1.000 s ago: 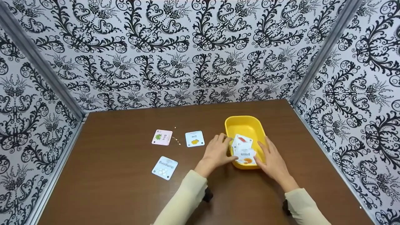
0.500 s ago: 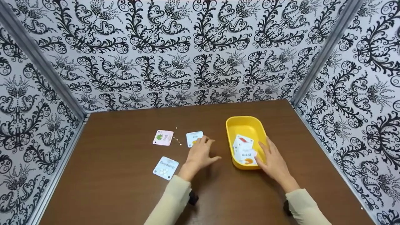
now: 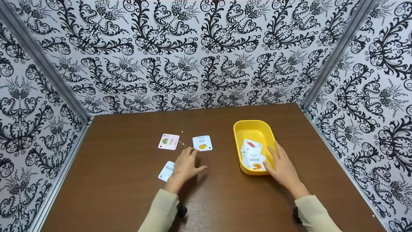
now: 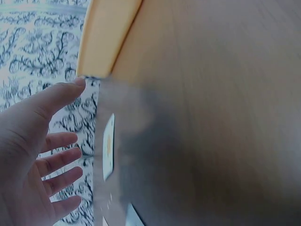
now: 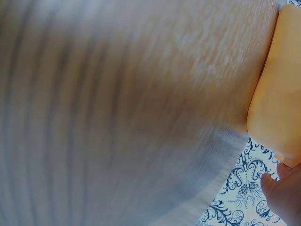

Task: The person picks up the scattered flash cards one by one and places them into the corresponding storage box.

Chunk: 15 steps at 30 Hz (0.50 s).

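My left hand hovers over the table with its thumb spread, covering part of the dumpling card. In the left wrist view its fingers are loosely extended and nothing is held. Beyond them lie a pink frog card and a pale blue pie card. At the right, my right hand holds the near right rim of a yellow plastic tub. Several cards lie in the tub, a pizza card on top. Only a bit of the right hand shows in its wrist view.
Small pale specks mark the brown table between the frog and pie cards. Patterned walls with grey corner posts enclose the table at the back and sides.
My left hand has left the tub's left side and moved leftward past the pie card to the dumpling card. The right hand has stayed at the tub.
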Each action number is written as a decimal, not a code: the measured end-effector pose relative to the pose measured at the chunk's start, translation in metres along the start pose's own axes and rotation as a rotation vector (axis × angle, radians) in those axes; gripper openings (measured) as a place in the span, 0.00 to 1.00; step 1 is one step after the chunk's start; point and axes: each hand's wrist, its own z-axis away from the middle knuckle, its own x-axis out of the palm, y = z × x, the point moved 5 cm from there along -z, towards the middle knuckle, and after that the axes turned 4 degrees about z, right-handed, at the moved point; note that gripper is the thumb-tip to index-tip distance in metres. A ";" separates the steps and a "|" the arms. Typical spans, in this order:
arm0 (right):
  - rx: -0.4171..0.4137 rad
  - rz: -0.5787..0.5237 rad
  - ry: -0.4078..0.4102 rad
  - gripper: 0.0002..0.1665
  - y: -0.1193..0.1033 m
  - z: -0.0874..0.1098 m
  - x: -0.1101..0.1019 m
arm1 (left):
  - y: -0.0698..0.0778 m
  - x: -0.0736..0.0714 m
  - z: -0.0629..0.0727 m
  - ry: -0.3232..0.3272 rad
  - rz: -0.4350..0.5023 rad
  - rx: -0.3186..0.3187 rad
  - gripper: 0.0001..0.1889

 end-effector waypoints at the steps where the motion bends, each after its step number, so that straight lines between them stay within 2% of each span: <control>1: -0.001 0.000 0.001 0.37 0.000 0.000 0.000 | -0.005 -0.001 0.003 0.001 -0.003 -0.009 0.39; 9: 0.002 0.006 0.011 0.37 -0.002 0.001 -0.001 | -0.042 -0.006 0.026 -0.010 0.013 -0.102 0.38; 15: 0.009 0.006 0.000 0.37 -0.001 0.001 -0.001 | -0.063 -0.010 0.042 0.012 0.043 -0.161 0.37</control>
